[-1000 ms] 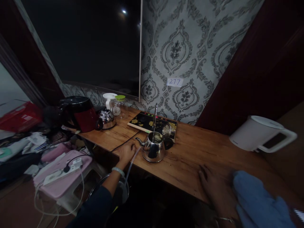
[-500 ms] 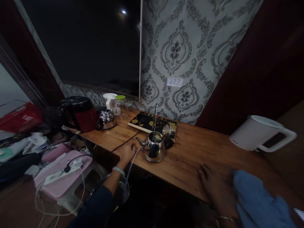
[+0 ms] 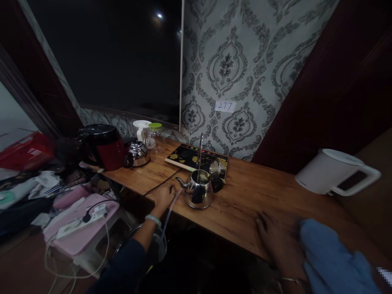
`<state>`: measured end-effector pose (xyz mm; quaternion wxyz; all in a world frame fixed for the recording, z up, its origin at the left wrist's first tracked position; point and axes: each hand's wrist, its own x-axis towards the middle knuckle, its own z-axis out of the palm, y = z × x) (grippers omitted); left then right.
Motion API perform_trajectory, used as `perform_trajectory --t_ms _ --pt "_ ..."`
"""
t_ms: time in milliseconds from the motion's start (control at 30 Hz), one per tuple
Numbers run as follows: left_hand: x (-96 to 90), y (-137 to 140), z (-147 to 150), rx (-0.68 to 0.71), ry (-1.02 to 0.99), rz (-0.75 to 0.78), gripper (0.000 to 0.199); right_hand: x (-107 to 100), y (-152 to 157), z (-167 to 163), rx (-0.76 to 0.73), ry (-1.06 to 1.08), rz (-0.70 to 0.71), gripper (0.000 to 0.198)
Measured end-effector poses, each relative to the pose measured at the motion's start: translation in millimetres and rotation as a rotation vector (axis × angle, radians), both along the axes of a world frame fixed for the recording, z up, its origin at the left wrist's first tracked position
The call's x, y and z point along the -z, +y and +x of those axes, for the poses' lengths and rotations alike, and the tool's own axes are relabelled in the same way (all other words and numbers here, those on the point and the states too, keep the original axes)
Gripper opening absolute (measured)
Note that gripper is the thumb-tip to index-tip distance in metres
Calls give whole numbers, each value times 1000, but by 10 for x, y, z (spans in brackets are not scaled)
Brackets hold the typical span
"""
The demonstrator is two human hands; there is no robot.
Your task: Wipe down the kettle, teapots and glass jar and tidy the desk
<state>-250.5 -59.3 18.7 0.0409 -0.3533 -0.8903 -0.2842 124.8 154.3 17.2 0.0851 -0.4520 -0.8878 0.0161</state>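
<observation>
My left hand (image 3: 163, 197) rests at the front edge of the wooden table with its fingers curled. A clear tube (image 3: 174, 203) runs right beside the fingertips and down over the edge; whether they grip it is hidden. Close by stands a lidless steel kettle (image 3: 197, 194), its spout toward that hand. Above its open mouth hangs a curved metal spout (image 3: 200, 149) from a black tea stove (image 3: 186, 156). My right hand (image 3: 277, 241) lies open on the table at the right, next to bunched blue cloth (image 3: 333, 261). A shiny lid (image 3: 215, 167) sits behind the kettle.
At the right stands a white electric kettle (image 3: 329, 171). A red-and-black appliance (image 3: 105, 149), a second steel kettle (image 3: 139, 154) and a green-lidded jar (image 3: 156, 139) stand left. A pink stool (image 3: 79, 228) bears a power strip (image 3: 81, 222). A round vessel (image 3: 159, 249) is below the table.
A red light now shows on the tea stove's panel. Both hands and the kettle have stayed in place.
</observation>
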Motion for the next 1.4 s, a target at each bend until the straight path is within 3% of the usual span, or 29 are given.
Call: perform_trajectory --t_ms 333,533,700,800,900,1000,1167,1400 --pt "72 0 -34 0 -10 76 26 -53 -43 -20 15 -17 19 56" --pt "127 2 -111 -17 3 233 27 -101 -78 -19 32 -32 -12 59" --pt "6 -187 -41 -128 71 432 37 -118 -86 -13 33 -39 8 58" --pt "-155 -313 241 14 154 569 42 -135 -97 -13 26 -30 18 57" --pt "-328 -299 583 227 101 478 49 -145 -94 -20 24 -22 2 56" --pt "-458 -155 799 300 -41 309 59 -137 -76 -22 39 -19 -33 56" --pt "-548 79 858 235 -93 214 63 -99 -57 -5 34 47 -33 54" --pt "-541 178 840 173 -119 169 63 -92 -54 4 43 69 -28 55"
